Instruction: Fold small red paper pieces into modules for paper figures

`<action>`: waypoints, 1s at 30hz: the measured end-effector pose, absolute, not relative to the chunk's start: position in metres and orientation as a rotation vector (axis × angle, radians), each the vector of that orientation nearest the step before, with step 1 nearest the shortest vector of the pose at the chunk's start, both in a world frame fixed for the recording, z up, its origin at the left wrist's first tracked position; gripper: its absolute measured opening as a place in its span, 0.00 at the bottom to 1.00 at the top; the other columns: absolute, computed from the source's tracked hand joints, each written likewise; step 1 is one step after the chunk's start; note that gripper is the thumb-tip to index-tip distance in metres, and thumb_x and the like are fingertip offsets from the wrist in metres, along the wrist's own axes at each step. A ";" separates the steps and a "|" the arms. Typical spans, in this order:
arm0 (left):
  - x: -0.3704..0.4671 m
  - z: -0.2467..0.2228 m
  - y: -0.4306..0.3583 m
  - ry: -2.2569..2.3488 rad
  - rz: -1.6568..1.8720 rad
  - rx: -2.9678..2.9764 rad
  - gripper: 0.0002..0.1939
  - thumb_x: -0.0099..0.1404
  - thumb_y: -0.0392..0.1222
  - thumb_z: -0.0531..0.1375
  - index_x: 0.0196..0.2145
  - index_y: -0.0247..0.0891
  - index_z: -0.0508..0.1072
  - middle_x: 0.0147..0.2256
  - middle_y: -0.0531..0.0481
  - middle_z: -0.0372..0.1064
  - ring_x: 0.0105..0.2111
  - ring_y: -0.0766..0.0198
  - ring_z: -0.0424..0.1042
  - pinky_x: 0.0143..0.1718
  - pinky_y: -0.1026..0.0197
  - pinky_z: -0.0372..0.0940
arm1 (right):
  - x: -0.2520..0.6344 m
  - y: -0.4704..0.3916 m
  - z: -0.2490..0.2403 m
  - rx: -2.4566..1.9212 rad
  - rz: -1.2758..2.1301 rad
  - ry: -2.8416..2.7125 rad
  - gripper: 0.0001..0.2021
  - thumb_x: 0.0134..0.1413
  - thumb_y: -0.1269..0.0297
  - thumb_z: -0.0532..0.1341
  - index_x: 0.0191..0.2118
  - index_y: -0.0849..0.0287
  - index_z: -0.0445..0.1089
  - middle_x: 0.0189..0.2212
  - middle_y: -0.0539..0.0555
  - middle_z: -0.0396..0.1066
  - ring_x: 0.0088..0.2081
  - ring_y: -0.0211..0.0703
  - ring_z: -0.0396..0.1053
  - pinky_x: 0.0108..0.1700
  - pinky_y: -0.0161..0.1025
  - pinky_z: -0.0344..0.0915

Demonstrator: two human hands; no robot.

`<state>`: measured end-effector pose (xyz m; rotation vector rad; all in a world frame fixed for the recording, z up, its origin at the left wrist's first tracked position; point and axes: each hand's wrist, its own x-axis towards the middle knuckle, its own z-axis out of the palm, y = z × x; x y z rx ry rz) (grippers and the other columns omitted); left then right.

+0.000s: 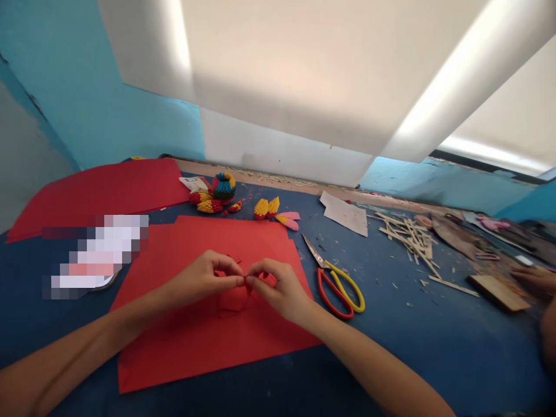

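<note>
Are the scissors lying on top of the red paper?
No, the scissors lie on the blue table, just right of the red paper.

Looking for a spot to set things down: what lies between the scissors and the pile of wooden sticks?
In the head view, only bare blue tabletop with small scattered scraps lies between the scissors and the wooden sticks.
</note>
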<state>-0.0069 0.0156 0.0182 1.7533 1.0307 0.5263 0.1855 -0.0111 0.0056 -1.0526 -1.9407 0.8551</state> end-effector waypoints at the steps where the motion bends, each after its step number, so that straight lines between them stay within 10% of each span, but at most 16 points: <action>1: -0.007 0.017 0.015 1.041 0.547 1.754 0.11 0.57 0.45 0.59 0.27 0.35 0.77 0.27 0.49 0.73 0.29 0.63 0.70 0.27 0.67 0.60 | 0.185 -0.011 0.005 -1.062 0.859 -1.929 0.04 0.55 0.68 0.59 0.32 0.59 0.71 0.27 0.49 0.73 0.30 0.34 0.70 0.34 0.31 0.65; 20: -0.004 0.016 0.010 1.078 0.712 1.939 0.11 0.59 0.42 0.56 0.28 0.35 0.76 0.26 0.51 0.73 0.27 0.65 0.69 0.26 0.67 0.59 | 0.179 -0.010 -0.001 -1.141 0.763 -1.834 0.06 0.52 0.69 0.59 0.30 0.59 0.74 0.24 0.49 0.74 0.26 0.34 0.69 0.29 0.30 0.61; 30: 0.001 0.017 0.000 1.125 0.856 1.810 0.10 0.58 0.42 0.57 0.26 0.35 0.76 0.27 0.50 0.74 0.28 0.63 0.70 0.29 0.65 0.62 | 0.180 -0.009 -0.006 -0.840 0.173 -1.926 0.06 0.56 0.68 0.58 0.36 0.57 0.73 0.28 0.52 0.75 0.29 0.35 0.71 0.32 0.32 0.67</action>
